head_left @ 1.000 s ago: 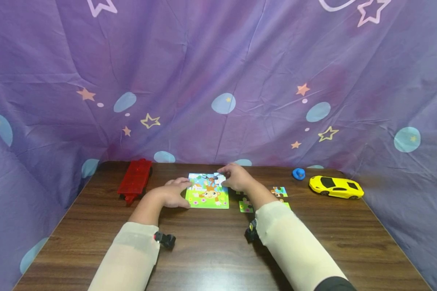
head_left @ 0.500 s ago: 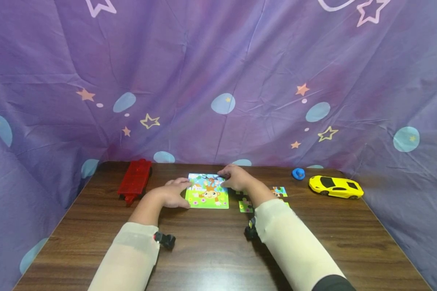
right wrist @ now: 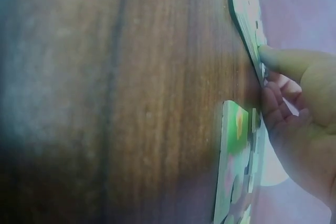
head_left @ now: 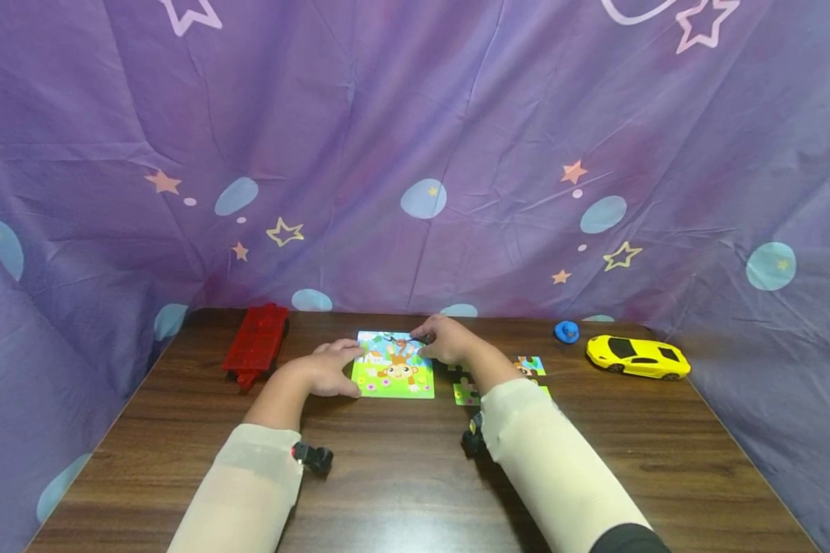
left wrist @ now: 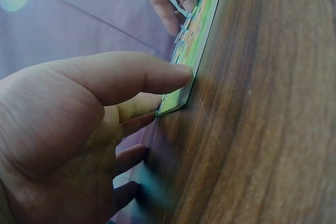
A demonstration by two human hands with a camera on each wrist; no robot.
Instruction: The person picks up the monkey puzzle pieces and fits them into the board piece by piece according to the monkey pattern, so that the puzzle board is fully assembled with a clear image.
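Observation:
A square jigsaw puzzle (head_left: pixel 390 384) with a monkey picture lies on the table. My left hand (head_left: pixel 332 369) holds its left side, the thumb at the near corner and the fingers along the far part of that edge. In the left wrist view, the thumb (left wrist: pixel 168 78) lies over the board's corner. At the puzzle's upper right, my right hand (head_left: pixel 451 340) pinches a light blue puzzle piece (left wrist: pixel 179 4) close over the board. Most of that piece is hidden by the fingers. Loose puzzle pieces (head_left: pixel 466 394) lie right of the board, partly under the right forearm.
A clear red toy trailer (head_left: pixel 256 342) stands on the wooden table (head_left: pixel 387 476) at the left. Toward the right are a small blue toy (head_left: pixel 566 332) and a yellow toy car (head_left: pixel 639 357). A purple patterned cloth (head_left: pixel 415 153) hangs behind the table.
The right hand has tipped the puzzle piece down toward the board's upper right corner; its pale face showed more a second ago. My left hand has stayed in place.

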